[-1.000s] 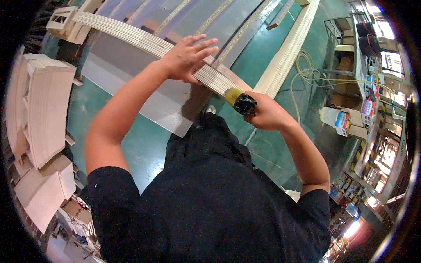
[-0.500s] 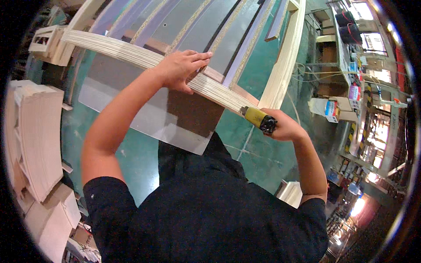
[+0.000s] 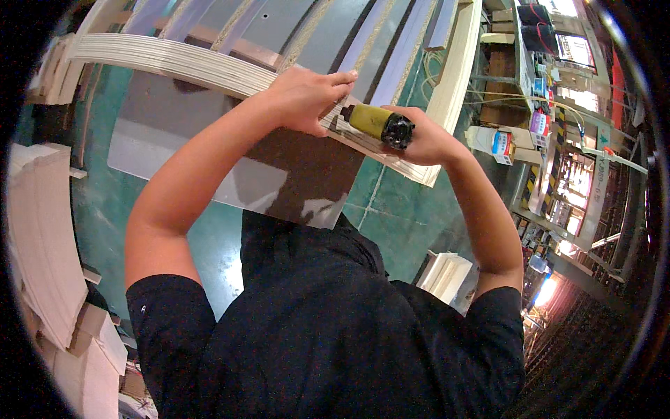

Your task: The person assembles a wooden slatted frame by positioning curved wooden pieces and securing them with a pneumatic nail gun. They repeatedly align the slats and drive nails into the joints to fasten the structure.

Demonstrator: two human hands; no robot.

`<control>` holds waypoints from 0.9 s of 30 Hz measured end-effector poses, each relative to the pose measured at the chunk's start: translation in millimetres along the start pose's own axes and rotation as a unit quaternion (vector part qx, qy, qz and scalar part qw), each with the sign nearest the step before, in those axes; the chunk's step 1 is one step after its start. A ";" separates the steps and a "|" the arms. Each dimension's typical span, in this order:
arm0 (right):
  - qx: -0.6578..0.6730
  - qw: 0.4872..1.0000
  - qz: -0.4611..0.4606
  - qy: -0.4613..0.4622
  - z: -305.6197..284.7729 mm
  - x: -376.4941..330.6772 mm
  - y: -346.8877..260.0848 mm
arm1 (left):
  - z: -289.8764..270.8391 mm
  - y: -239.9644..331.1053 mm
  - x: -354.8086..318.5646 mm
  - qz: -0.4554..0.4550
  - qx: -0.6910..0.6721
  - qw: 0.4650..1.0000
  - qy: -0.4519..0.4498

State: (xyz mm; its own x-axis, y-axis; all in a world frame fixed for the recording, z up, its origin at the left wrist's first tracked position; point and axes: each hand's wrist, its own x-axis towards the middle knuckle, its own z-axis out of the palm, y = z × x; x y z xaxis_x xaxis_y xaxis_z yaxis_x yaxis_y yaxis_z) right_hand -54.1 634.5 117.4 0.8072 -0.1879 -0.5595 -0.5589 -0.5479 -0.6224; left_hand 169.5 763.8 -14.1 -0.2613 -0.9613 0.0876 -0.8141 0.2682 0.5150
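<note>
My left hand (image 3: 307, 99) straddles the layered wooden rail (image 3: 167, 63) of a slatted frame, fingers over the far side and thumb on the near side. Under its fingers the contact is partly hidden. Close to its fingertips, my right hand (image 3: 426, 137) grips a yellow and black nail gun (image 3: 373, 122), its black nose pointing left at the rail. The handle is covered by my palm. Pale purple slats with rough particle edges (image 3: 398, 73) run away from the rail. Below the rail lies a grey flat panel (image 3: 258, 185), partly shadowed.
A thick wooden side piece (image 3: 450, 91) bounds the frame on the right. Stacked pale boards (image 3: 49, 237) stand at the left. Cardboard boxes (image 3: 499, 143) and a yellowish hose (image 3: 516, 101) are at the right. A pale wooden piece (image 3: 444, 276) is near my right elbow, above the green floor.
My right hand has brought the nail gun up and left along the rail, from near the corner to beside my left hand. My left hand stays on the rail. The whole view has shifted slightly.
</note>
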 end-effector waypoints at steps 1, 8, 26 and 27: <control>0.005 1.000 0.009 0.001 0.7 3.6 0.5 | 0.3 -0.8 -0.4 0.002 -0.002 1.000 0.004; 0.003 0.996 0.085 0.001 -4.2 11.8 -14.7 | 0.3 -0.7 -0.5 0.005 -0.002 1.000 0.016; 0.008 0.999 0.042 0.016 -1.2 10.8 -3.7 | 3.6 -1.2 1.5 0.008 0.008 1.000 0.022; 0.007 0.999 0.040 0.013 -1.7 11.3 -3.7 | 5.2 -2.2 1.5 0.012 0.008 0.999 0.029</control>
State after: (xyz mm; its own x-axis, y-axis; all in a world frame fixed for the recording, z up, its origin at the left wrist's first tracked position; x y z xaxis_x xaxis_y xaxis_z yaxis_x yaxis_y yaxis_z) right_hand -42.6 633.0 114.3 0.7650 -0.2514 -0.5929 -0.6237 -0.5188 -0.5847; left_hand 168.2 762.1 -19.5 -0.2509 -0.9566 0.1482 -0.8169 0.2914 0.4978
